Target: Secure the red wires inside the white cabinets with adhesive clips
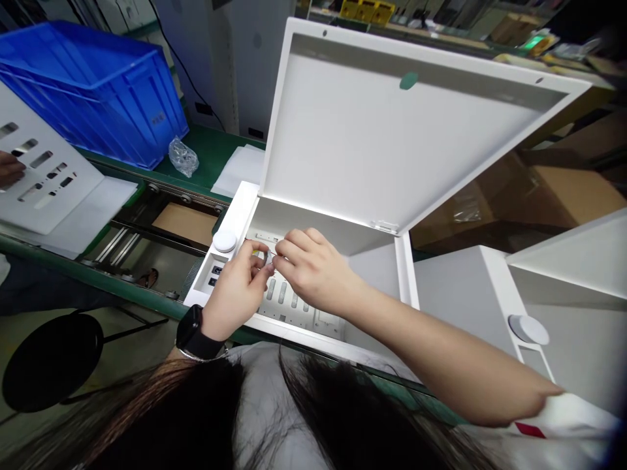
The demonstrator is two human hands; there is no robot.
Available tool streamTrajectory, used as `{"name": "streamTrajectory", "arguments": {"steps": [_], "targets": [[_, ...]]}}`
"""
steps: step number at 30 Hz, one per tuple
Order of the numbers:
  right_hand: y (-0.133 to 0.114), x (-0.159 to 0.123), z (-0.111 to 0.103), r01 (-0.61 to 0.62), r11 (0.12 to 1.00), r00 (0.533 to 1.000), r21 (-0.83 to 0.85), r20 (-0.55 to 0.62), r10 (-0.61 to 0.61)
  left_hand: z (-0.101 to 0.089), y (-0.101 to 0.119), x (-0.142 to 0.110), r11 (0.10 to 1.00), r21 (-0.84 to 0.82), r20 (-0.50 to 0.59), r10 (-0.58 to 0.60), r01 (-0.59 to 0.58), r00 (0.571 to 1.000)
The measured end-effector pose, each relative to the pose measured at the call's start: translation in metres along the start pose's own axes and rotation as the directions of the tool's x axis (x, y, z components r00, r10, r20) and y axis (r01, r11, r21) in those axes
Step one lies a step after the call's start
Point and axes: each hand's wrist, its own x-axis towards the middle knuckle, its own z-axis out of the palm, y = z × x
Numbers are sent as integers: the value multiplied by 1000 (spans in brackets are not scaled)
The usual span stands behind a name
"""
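From the head camera, the person's two hands meet low and just left of centre, inside an open white sheet-metal cabinet (337,274). The left hand (235,290), with a black smartwatch (191,333) on its wrist, comes up from the lower left, its fingers curled narrowly. The right hand (313,267) reaches in from the lower right along a long, outstretched forearm, its thumb and forefinger drawn into a narrow pinch. Between their fingertips sits a small pale part (268,257), with a speck of yellow just left of it. It is too small and too covered to show its shape or long axis, and it seems gripped by both hands, about equally near. It lies over the upper end of a white slotted panel (287,307), whose row of slots runs toward the lower right beneath the hands.

The cabinet's hinged lid (406,124) stands open, filling the upper middle of the frame. A round white knob (225,241) sits on the cabinet's left front edge, and a second white cabinet (465,294) with a similar disc (528,329) stands at the right. At the upper left are a blue plastic crate (93,91) and a clear plastic bag (183,156). At the far left, a co-worker's hand (10,168) rests by a slotted white panel (53,173). Cardboard boxes (568,192) lie at the right.
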Motion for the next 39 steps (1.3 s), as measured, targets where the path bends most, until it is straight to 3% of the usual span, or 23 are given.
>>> {"name": "streamTrajectory", "arguments": {"steps": [14, 19, 21, 23, 25, 27, 29, 31, 33, 36, 39], "targets": [[-1, 14, -3, -81, 996, 994, -23, 68, 83, 7, 6, 17, 958, 256, -131, 168, -130, 977], [10, 15, -11, -125, 966, 992, 224, 34, 120, 7, 4, 24, 997, 38, -218, 81, -74, 973], [20, 13, -13, -219, 898, 971, 383, -4, 239, 1, 3, 27, 993, -111, -304, 11, -47, 952], [35, 7, -8, -388, 765, 895, 514, 11, 446, -6, 3, 28, 960, -275, -348, -42, -59, 936], [51, -1, 6, -560, 584, 767, 588, 101, 634, -10, 4, 27, 895, -442, -290, -77, -62, 954], [66, -12, 27, -681, 421, 652, 599, 233, 722, -11, 4, 22, 833, -552, -187, -88, -31, 978], [76, -23, 50, -762, 324, 580, 560, 369, 726, -9, 2, 16, 814, -581, -115, -87, 4, 990], [79, -32, 72, -829, 304, 529, 470, 481, 699, -6, -3, 9, 810, -586, -88, -88, 20, 992], [76, -40, 93, -878, 349, 478, 328, 577, 662, -4, -10, 4, 802, -597, -86, -102, 30, 991], [62, -51, 129, -915, 391, 340, 99, 710, 617, -3, -22, 1, 788, -615, -113, -130, 33, 985], [47, -63, 170, -962, 268, 199, 51, 802, 563, -2, -30, 2, 795, -606, -134, -125, 19, 983]]}}
